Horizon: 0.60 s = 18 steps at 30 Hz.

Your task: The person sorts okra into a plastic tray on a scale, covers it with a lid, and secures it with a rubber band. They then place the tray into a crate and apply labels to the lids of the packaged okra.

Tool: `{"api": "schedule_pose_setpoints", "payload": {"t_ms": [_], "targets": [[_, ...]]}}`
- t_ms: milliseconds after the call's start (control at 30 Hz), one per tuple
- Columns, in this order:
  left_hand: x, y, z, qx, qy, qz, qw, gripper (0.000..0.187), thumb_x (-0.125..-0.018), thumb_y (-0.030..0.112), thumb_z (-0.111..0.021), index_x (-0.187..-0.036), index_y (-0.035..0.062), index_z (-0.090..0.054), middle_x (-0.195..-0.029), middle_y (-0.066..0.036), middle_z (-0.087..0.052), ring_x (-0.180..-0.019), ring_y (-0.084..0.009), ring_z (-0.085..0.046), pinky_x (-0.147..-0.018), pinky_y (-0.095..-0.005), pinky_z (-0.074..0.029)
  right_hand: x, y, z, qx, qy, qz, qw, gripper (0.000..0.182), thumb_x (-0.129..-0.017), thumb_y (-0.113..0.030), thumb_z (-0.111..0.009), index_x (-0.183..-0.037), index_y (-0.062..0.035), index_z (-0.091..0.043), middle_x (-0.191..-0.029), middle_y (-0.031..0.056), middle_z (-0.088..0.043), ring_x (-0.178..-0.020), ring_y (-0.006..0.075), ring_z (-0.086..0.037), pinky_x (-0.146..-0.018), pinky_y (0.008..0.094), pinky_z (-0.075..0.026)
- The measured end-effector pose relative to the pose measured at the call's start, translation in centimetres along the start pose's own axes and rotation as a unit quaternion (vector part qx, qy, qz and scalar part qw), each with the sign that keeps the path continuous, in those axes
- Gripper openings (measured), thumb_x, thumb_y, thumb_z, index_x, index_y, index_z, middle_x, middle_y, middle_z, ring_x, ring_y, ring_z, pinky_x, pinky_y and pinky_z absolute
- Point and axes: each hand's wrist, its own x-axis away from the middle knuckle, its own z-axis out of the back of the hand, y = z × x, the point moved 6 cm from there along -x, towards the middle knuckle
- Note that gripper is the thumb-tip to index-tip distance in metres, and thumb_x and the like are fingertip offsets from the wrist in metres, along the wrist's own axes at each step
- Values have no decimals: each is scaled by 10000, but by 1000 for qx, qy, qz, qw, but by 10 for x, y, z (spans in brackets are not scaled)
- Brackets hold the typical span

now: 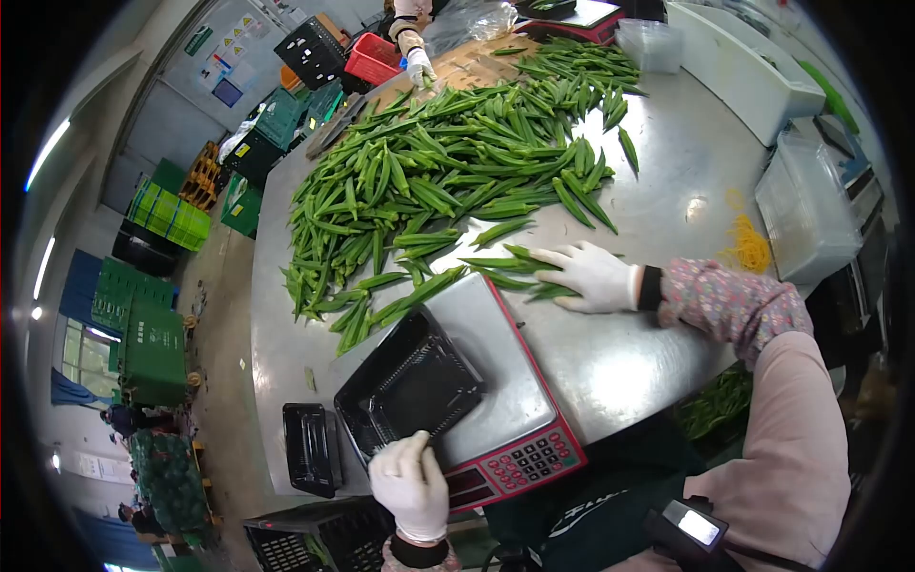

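Note:
My left hand, in a white glove, is closed on the near rim of a black plastic tray. The tray looks bare inside and sits at an angle on the metal plate of a red digital scale. My right hand, also gloved in white, reaches over a few green okra pods on the steel table beside the scale. Its fingers are spread and touch the pods; its palm side is hidden. A large heap of okra lies just beyond.
A second black tray stands left of the scale. Yellow rubber bands and stacked clear trays lie at right, near a white foam box. Across the table, another person's gloved hand touches the heap. A black crate stands below.

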Motion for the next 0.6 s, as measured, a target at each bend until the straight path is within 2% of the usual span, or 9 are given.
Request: {"api": "schedule_pose_setpoints", "payload": {"t_ms": [67, 133, 167, 267, 300, 367, 467, 500, 600], "targets": [[5, 13, -6, 13, -22, -14, 1000, 314, -730, -33, -740, -1020, 76, -694, -936, -61, -644, -870, -276, -618, -806, -408, -503, 26, -5, 17, -6, -15, 15, 1000, 495, -831, -335, -677, -1247, -74, -621, -1463, 178, -453, -1240, 367, -517, -1017, 472, -419], [10, 17, -11, 53, -66, -29, 996, 347, -741, 54, -777, -1074, 71, -683, -1016, -61, -644, -953, -277, -622, -932, -443, -490, 33, -12, 42, 3, -7, 51, 999, 448, -853, -355, -683, -1202, -76, -655, -1388, 172, -534, -1260, 368, -507, -1057, 469, -393], [8, 21, -10, 56, -67, -28, 996, 347, -741, 54, -777, -1074, 71, -683, -1016, -61, -644, -953, -277, -622, -932, -443, -490, 33, -10, 50, -2, 9, 57, 998, 422, -869, -359, -676, -1186, -80, -667, -1345, 165, -575, -1266, 359, -504, -1064, 468, -386], [8, 25, -1, 60, -64, -15, 996, 501, -766, 203, -796, -1212, 58, -619, -1225, -94, -594, -1153, -289, -595, -1098, -527, -362, -2, 17, 58, -34, 82, -18, 996, 339, -914, -325, -638, -1151, -88, -684, -1258, 138, -636, -1243, 320, -527, -1060, 448, -392], [9, 23, 2, 49, -46, -4, 998, 433, -810, 193, -749, -1198, 51, -621, -1210, -101, -606, -1145, -297, -602, -1099, -532, -368, -17, 28, 54, -38, 120, -33, 991, 276, -942, -271, -598, -1128, -89, -689, -1161, 114, -670, -1150, 296, -579, -1012, 425, -431], [12, 21, 6, 24, -11, 13, 1000, 367, -859, 197, -689, -1187, 48, -622, -1196, -111, -617, -1139, -308, -607, -1094, -539, -379, -55, 46, 35, -63, 86, -85, 991, 284, -928, -230, -584, -1146, -74, -678, -1010, 116, -673, -989, 313, -616, -860, 437, -509], [12, 26, 13, 9, 14, 31, 999, 262, -931, 151, -612, -1151, 10, -639, -1185, -138, -633, -1126, -328, -606, -1079, -545, -408, -104, 60, -2, 20, 31, -81, 996, 294, -849, -214, -642, -1099, -65, -683, -939, 181, -685, -914, 362, -665, -790, 462, -552], [14, 28, 14, 3, 27, 35, 999, 258, -948, 138, -609, -1163, -4, -635, -1185, -150, -635, -1122, -330, -603, -1083, -547, -411, -116, 68, -20, 34, -31, -87, 995, 336, -837, -228, -634, -1124, -59, -678, -931, 151, -663, -884, 355, -651, -762, 458, -543], [19, 29, 15, 6, 37, 52, 998, 237, -954, 113, -593, -1149, -12, -646, -1174, -152, -648, -1125, -333, -605, -1081, -523, -425, -134, 80, -37, 66, -33, -87, 994, 289, -835, -236, -633, -1055, -56, -681, -907, 157, -658, -839, 361, -664, -735, 459, -548]]}}
